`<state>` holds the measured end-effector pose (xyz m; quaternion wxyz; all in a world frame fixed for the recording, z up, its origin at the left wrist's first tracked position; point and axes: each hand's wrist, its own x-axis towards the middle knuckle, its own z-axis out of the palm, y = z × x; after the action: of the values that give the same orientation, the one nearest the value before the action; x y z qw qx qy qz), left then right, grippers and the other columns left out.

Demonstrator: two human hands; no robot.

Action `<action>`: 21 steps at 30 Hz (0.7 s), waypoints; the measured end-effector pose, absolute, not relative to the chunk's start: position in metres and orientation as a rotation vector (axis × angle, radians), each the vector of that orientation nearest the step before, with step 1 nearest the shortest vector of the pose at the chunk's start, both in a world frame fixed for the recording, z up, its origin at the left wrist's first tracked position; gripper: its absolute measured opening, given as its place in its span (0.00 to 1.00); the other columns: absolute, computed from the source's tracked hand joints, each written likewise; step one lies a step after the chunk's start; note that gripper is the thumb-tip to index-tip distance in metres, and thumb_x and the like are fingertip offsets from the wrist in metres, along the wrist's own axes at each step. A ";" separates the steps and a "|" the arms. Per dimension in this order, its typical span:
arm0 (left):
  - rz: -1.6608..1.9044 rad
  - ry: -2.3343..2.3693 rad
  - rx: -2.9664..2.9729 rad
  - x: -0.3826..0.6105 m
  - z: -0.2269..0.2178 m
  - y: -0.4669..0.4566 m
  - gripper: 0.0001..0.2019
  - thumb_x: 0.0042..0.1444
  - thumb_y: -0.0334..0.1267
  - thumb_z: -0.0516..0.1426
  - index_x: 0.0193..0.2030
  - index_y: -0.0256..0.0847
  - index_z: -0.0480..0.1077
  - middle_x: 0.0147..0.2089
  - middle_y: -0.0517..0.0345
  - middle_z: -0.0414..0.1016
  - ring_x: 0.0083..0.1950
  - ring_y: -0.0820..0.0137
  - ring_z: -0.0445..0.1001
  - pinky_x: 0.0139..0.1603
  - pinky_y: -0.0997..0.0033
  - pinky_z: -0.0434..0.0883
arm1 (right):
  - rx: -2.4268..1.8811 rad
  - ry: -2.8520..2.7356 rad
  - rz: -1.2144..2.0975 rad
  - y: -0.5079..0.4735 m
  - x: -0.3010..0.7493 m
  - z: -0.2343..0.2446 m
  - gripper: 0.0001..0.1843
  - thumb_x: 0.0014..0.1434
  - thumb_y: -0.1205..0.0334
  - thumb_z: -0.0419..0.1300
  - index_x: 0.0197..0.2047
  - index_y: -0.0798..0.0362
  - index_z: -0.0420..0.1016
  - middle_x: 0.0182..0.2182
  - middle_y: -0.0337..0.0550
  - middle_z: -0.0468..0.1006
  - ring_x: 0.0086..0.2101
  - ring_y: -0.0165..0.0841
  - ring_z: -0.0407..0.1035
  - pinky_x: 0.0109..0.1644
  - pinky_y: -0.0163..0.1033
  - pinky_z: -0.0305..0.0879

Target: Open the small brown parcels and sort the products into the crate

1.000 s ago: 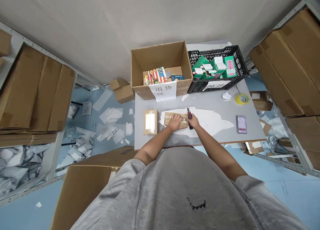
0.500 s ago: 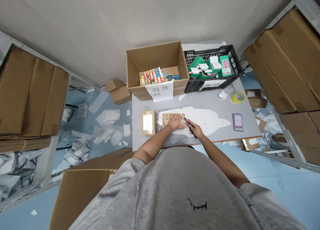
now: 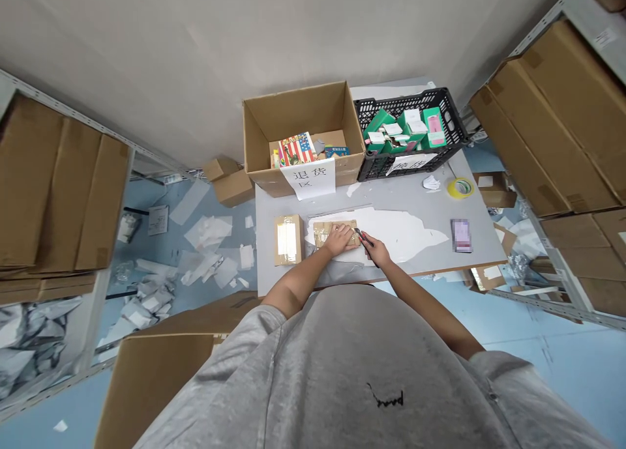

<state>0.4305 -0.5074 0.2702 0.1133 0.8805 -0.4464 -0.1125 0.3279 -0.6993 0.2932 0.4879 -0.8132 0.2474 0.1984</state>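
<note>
Right hand [image 3: 375,251] has swung the cutter [image 3: 364,239] in to the right end of the parcel [image 3: 325,231], fist closed on it. Left hand [image 3: 340,238] presses flat on the parcel, near the bench's [image 3: 420,198] front edge. Looks light and stiff with slick tape, so pin it from above.

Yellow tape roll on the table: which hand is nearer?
Right. The right hand, gripping a red cutter, is left of the yellow tape roll; the left hand lies farther left.

The left hand [image 3: 339,239] lies flat, the right hand [image 3: 375,250] clenched beside it.
</note>
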 end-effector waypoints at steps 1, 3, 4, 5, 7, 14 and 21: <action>-0.333 -1.301 2.587 0.430 0.270 -0.507 0.33 0.65 0.66 0.49 0.59 0.38 0.70 0.57 0.41 0.72 0.62 0.56 0.67 0.66 0.54 0.61 | -1.973 0.590 0.475 -0.699 0.326 0.291 0.30 0.73 0.53 0.54 0.75 0.49 0.66 0.23 0.32 0.72 0.20 0.27 0.67 0.29 0.30 0.66; -0.342 -1.300 2.589 0.429 0.271 -0.507 0.33 0.65 0.66 0.49 0.58 0.38 0.70 0.58 0.40 0.72 0.62 0.55 0.67 0.66 0.53 0.61 | -1.961 0.564 0.462 -0.700 0.320 0.288 0.30 0.73 0.54 0.53 0.75 0.47 0.66 0.23 0.31 0.72 0.20 0.26 0.67 0.28 0.29 0.65; -0.348 -1.304 2.587 0.428 0.271 -0.507 0.33 0.65 0.66 0.49 0.58 0.38 0.70 0.58 0.40 0.71 0.62 0.55 0.67 0.67 0.53 0.61 | -1.957 0.551 0.460 -0.700 0.319 0.286 0.30 0.73 0.54 0.53 0.75 0.46 0.66 0.23 0.30 0.71 0.20 0.26 0.67 0.28 0.29 0.64; -0.352 -1.309 2.585 0.427 0.272 -0.507 0.33 0.65 0.66 0.48 0.59 0.38 0.70 0.59 0.39 0.71 0.62 0.55 0.67 0.67 0.53 0.61 | -1.954 0.542 0.460 -0.701 0.318 0.285 0.30 0.73 0.54 0.53 0.75 0.46 0.66 0.23 0.30 0.71 0.19 0.26 0.66 0.27 0.29 0.63; -0.354 -1.314 2.582 0.426 0.273 -0.507 0.32 0.66 0.64 0.48 0.60 0.37 0.69 0.60 0.39 0.71 0.63 0.56 0.66 0.68 0.53 0.60 | -1.948 0.534 0.459 -0.700 0.320 0.284 0.30 0.72 0.54 0.53 0.75 0.47 0.65 0.23 0.30 0.72 0.19 0.26 0.66 0.27 0.29 0.63; -0.342 -1.333 2.594 0.420 0.275 -0.506 0.33 0.67 0.64 0.47 0.59 0.37 0.70 0.59 0.39 0.72 0.62 0.55 0.67 0.68 0.52 0.61 | -2.037 0.526 0.476 -0.699 0.321 0.285 0.29 0.73 0.54 0.53 0.74 0.44 0.67 0.23 0.30 0.73 0.20 0.26 0.68 0.29 0.29 0.63; -0.321 -1.242 2.592 0.423 0.276 -0.508 0.27 0.68 0.59 0.49 0.57 0.38 0.73 0.59 0.39 0.73 0.64 0.56 0.69 0.70 0.49 0.63 | -2.135 0.563 0.495 -0.705 0.330 0.291 0.28 0.73 0.55 0.53 0.74 0.42 0.68 0.24 0.30 0.75 0.20 0.25 0.68 0.31 0.29 0.63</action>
<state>0.4228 -0.5084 0.2756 0.1243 0.8893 -0.4261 -0.1102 0.3299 -0.7047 0.2905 0.4255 -0.8538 0.2253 0.1981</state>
